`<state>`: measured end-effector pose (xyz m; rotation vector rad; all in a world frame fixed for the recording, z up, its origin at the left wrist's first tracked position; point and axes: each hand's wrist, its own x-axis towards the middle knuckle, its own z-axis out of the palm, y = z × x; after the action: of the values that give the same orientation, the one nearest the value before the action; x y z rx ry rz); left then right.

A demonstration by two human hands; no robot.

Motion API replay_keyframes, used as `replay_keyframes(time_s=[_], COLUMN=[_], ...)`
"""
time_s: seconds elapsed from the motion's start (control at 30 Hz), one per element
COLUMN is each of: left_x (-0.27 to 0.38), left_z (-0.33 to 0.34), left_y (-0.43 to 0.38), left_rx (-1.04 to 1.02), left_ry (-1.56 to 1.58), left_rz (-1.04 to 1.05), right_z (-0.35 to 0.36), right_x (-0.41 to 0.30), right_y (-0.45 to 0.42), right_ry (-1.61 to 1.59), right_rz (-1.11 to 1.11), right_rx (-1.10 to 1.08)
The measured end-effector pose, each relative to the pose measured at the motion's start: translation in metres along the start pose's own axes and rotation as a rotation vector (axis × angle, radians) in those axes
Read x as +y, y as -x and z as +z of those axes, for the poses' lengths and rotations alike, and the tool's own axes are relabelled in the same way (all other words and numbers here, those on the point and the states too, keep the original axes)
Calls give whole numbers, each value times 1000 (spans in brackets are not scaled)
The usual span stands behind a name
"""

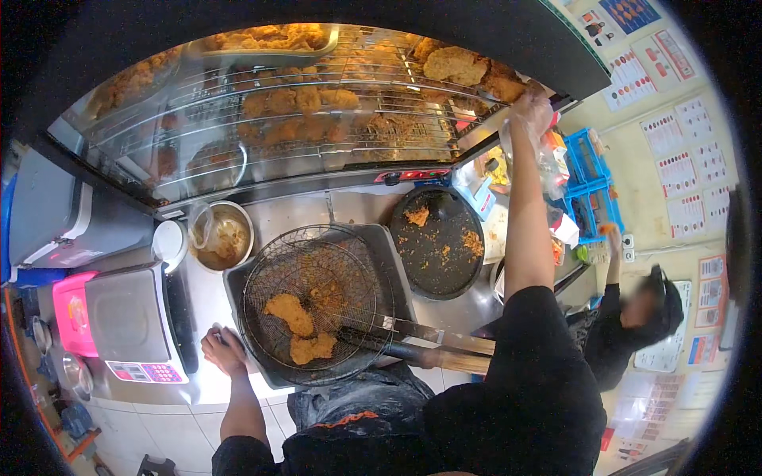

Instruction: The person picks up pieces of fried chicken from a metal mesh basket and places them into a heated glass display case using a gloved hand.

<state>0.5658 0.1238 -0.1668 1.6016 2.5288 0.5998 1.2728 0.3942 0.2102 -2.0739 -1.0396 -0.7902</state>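
My right hand point(530, 113), in a clear plastic glove, reaches to the right end of the lit display warmer, beside a piece of fried chicken point(503, 86) on the wire rack point(381, 83). Whether the fingers grip that piece cannot be told. My bare left hand point(225, 351) rests near the left rim of a dark tub point(393, 262), its fingers curled at something small and dark that is partly hidden. Over the tub lies a round wire-mesh strainer point(351, 262) with wooden handles, holding two fried pieces point(290, 314) and crumbs.
A round black pan point(440, 279) with crumbs stands right of the tub. At left are a steel pot point(247, 229), a white-lidded container point(169, 241) and a weighing scale point(128, 315). Blue baskets point(586, 160) stand at right; a co-worker point(625, 333) is beyond my right arm.
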Motion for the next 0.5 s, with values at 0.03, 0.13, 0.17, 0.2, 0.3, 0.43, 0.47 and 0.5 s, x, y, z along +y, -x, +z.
replay_keyframes(time_s=[0.03,0.13,0.17,0.2,0.3,0.43,0.47,0.5], left_x=[-1,4,8,11,-1,1,9,6], left_z=[0,2,1,1,2,3,10,9], left_y=[0,2,2,3,3,1,1,1], left_rx=[-20,-73,-76,-83,16,-44,-62,-68], left_ry=[8,28,24,22,-44,-33,-5,-3], left_rz=[-6,-19,-27,-33,34,-22,-12,-22], right_z=[4,5,2,-3,-21,0,20,23], right_x=[3,3,-5,-8,-42,-33,-6,-2], right_y=[1,8,15,20,53,58,42,39], right_ry=[-38,-200,-210,-215,-201,-171,-158,-153], right_rz=[-87,-227,-183,-140,7,-384,-434,-406], right_rx=[51,157,186,215,119,110,230,193])
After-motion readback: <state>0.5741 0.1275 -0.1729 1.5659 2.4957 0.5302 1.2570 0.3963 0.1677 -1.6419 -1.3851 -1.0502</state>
